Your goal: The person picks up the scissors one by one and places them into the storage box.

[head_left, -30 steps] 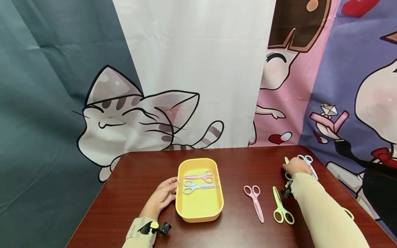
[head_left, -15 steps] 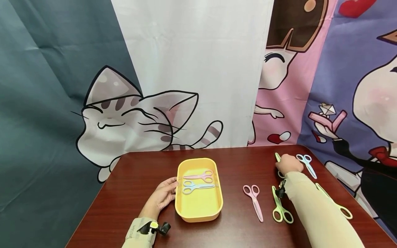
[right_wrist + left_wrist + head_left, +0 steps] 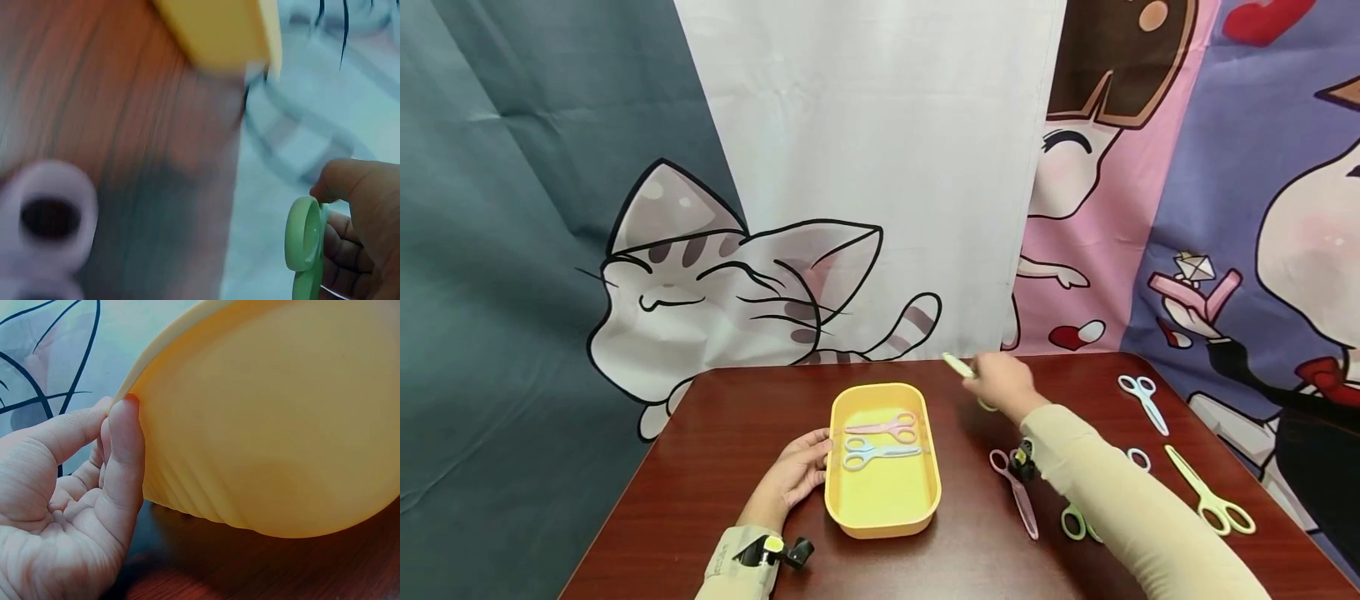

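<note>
A yellow tray stands on the table with pink scissors and light-blue scissors lying inside it. My left hand grips the tray's left rim, thumb and fingers at the edge in the left wrist view. To the right of the tray's far end, my right hand holds green scissors in the air. Their blades point left. In the right wrist view, a ring of the green scissors' handle shows beside the thumb.
Another pair of pink scissors lies right of the tray. Green scissors and pale-blue handle rings are partly hidden by the right sleeve. Further right lie light-blue scissors and green scissors. A printed curtain hangs behind the table.
My right hand has lifted green scissors from the far right of the table and carried them left towards the tray. My left hand and the tray have stayed in place.
</note>
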`<action>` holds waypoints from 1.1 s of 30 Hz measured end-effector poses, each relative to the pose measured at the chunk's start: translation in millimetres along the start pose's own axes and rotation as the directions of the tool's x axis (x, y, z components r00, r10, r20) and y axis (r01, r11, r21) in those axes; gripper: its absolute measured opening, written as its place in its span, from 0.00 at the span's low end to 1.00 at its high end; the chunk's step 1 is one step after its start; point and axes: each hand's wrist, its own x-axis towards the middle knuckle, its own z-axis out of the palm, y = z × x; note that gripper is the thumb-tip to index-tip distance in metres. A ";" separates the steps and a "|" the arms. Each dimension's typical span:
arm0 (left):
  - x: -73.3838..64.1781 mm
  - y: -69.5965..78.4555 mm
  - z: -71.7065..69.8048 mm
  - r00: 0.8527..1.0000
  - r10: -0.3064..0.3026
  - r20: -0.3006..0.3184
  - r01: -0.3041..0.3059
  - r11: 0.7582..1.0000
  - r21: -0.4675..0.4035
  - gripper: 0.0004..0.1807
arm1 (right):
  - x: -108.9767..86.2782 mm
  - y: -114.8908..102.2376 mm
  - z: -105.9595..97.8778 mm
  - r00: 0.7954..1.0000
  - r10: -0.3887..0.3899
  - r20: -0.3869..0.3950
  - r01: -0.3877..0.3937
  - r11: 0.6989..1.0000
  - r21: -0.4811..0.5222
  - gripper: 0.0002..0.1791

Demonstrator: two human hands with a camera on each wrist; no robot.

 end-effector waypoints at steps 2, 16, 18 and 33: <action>0.0 -0.3 -0.5 1.000 0.002 0.000 -0.002 1.000 -0.004 0.08 | -3.2 -25.7 1.0 0.996 -0.085 -0.014 0.085 0.996 0.003 0.09; 2.4 1.6 -0.1 1.000 -0.020 0.009 0.020 0.999 -0.034 0.07 | -38.0 -121.7 23.0 0.813 -0.564 0.146 0.571 0.821 -0.002 0.06; 2.2 1.6 -0.8 1.000 -0.025 0.015 0.025 0.999 -0.036 0.08 | -41.2 -126.0 28.6 0.789 -0.594 0.156 0.600 0.800 0.013 0.07; -1.5 1.8 0.6 1.000 -0.017 0.003 0.017 0.999 -0.033 0.08 | -58.1 -133.3 62.2 0.690 -0.686 0.230 0.718 0.689 -0.099 0.10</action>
